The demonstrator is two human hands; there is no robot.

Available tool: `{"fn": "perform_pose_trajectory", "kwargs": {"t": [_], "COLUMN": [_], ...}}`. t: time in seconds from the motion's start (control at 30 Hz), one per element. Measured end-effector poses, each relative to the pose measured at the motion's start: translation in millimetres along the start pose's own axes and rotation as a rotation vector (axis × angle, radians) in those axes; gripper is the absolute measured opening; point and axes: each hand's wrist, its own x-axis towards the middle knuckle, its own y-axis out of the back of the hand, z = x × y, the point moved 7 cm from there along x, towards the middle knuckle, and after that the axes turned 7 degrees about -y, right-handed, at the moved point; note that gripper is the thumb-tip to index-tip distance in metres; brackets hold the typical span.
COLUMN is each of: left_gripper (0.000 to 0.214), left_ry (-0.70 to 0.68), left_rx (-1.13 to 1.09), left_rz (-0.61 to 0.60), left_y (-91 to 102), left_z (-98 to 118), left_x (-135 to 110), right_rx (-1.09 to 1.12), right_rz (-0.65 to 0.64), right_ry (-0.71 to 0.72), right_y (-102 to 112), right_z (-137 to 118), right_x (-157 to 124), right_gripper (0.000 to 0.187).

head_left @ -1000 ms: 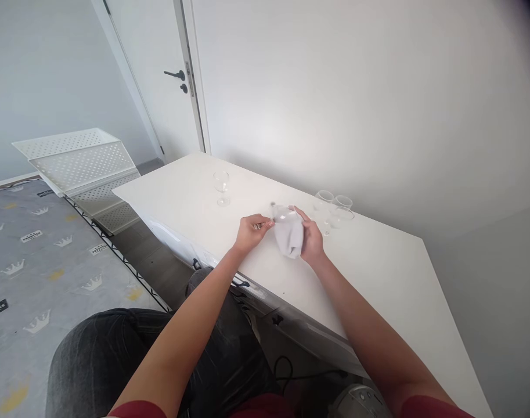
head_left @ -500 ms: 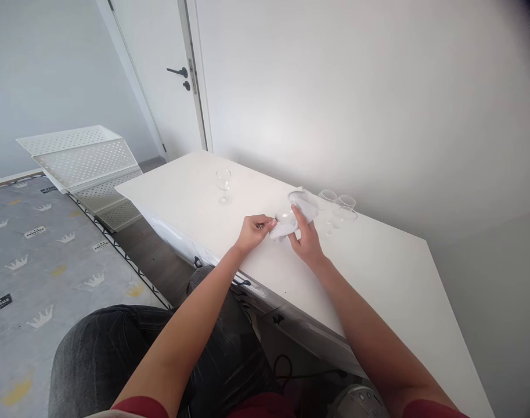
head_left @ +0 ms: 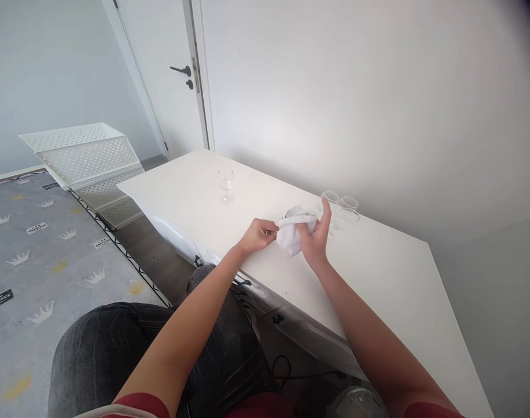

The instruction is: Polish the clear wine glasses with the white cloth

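Holding white cloth point(head_left: 291, 237) above white table point(head_left: 369, 278), right hand point(head_left: 316, 237) is gripping its folds, one finger pointing up. Left hand point(head_left: 259, 235) is pinching at cloth's left edge, fingers curled; cannot tell on what. Stemmed glass point(head_left: 226, 184) is standing beyond left hand, other glasses point(head_left: 350, 215) near wall point(head_left: 399, 145).

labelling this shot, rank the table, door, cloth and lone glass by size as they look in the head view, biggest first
1. Table
2. Door
3. Cloth
4. Lone glass
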Motion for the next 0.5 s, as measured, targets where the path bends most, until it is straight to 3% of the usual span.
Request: {"fn": "perform_pose_trajectory", "kwargs": {"t": [0.1, 0.2, 0.33, 0.43, 0.5], "left_gripper": [0.029, 0.036, 0.043, 0.049, 0.054], "left_ry": [0.026, 0.055, 0.090, 0.097, 0.107], "left_rx": [-0.006, -0.023, -0.079, -0.120, -0.147], "left_rz": [0.003, 0.023, 0.038, -0.017, -0.067], "left_y": [0.1, 0.9, 1.4, -1.3, -4.1], "left_z": [-3, -7, -11, -11, -12], "left_x": [0, 0, 0, 2, 2], "right_rx": [0.153, 0.288, 0.273, 0.209, 0.220], "right_rz": [-0.095, -0.208, -0.236, -0.272, -0.304], "right_ry": [-0.258, -0.367, -0.197, -0.054, -0.031], "right_y": [-7, -14, -16, -23, -29], "right_z": [19, 34, 30, 18, 11], "right_x": [6, 8, 3, -4, -6], "right_gripper": [0.056, 0.041, 0.045, 0.051, 0.052]}}
